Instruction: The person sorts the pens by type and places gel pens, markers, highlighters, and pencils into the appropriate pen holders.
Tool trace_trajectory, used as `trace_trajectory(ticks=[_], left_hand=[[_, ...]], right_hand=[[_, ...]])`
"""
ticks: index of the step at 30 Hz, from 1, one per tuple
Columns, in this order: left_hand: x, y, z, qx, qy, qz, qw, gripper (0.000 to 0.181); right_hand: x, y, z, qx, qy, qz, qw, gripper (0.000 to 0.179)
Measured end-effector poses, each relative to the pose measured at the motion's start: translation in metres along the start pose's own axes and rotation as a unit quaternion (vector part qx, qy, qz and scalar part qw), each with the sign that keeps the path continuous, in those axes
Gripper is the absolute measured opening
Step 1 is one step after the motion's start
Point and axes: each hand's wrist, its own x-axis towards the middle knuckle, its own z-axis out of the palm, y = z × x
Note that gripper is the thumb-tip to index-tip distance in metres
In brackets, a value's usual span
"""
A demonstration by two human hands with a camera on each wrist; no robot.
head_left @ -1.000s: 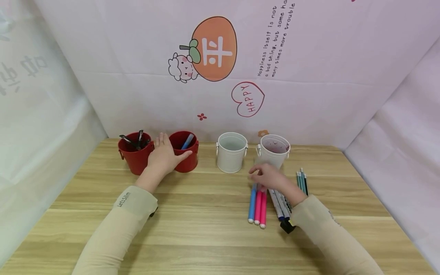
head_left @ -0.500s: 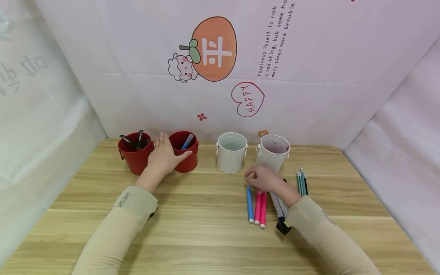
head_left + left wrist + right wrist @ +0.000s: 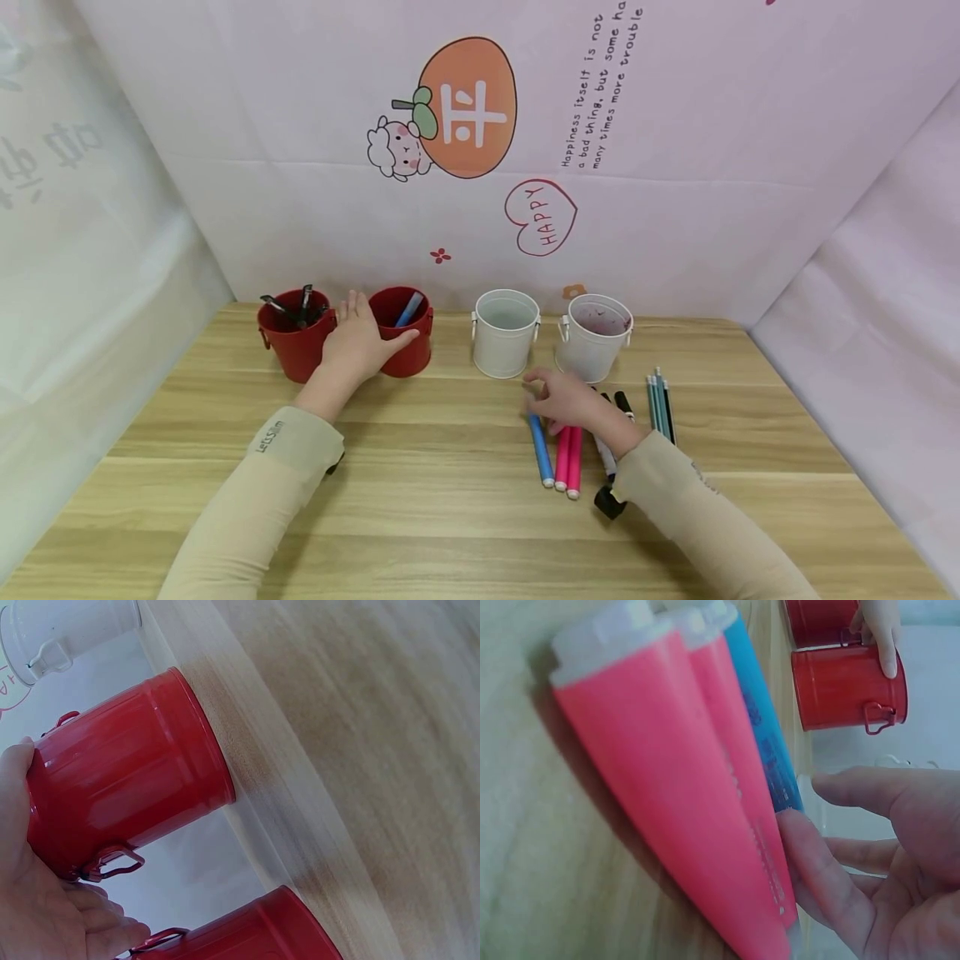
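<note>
My left hand (image 3: 358,340) rests between the two red buckets, its thumb lying across the front rim of the right red bucket (image 3: 407,354). In the left wrist view its fingers are near the handle of that bucket. The left red bucket (image 3: 300,348) holds dark pens, and a blue marker stands in the right one. My right hand (image 3: 567,398) is low over the table at the far end of a blue marker (image 3: 542,454). In the right wrist view a fingertip touches this marker, with the thumb held apart. Two pink markers (image 3: 667,780) lie beside it, partly under the hand.
Two white buckets (image 3: 501,346) stand at the back, right of the red ones. Grey markers (image 3: 605,456) with dark caps lie partly under the right wrist, and several pencils (image 3: 660,404) lie farther right. A printed white cloth (image 3: 300,167) hangs behind the table.
My right hand has moved left and slightly nearer. The blue marker's far end has swung left, away from the pink markers, which stay put. My left hand has not moved.
</note>
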Motion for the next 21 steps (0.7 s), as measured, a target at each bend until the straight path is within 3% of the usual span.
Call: trace_trajectory(ticks=[4, 7, 21], left_hand=[[0.0003, -0.0001, 0.0001, -0.002, -0.001, -0.001, 1.0000, 0.120], [0.0001, 0.0001, -0.0001, -0.003, -0.002, -0.001, 1.0000, 0.120], [-0.0017, 0.0006, -0.0002, -0.006, 0.004, 0.001, 1.0000, 0.118]], right_hand=[[-0.0015, -0.0018, 0.0024, -0.002, -0.015, 0.008, 0.9999, 0.070], [-0.0029, -0.0033, 0.0045, -0.003, -0.020, 0.009, 0.9998, 0.074], [-0.0042, -0.0039, 0.0075, 0.009, -0.018, -0.005, 0.9998, 0.051]])
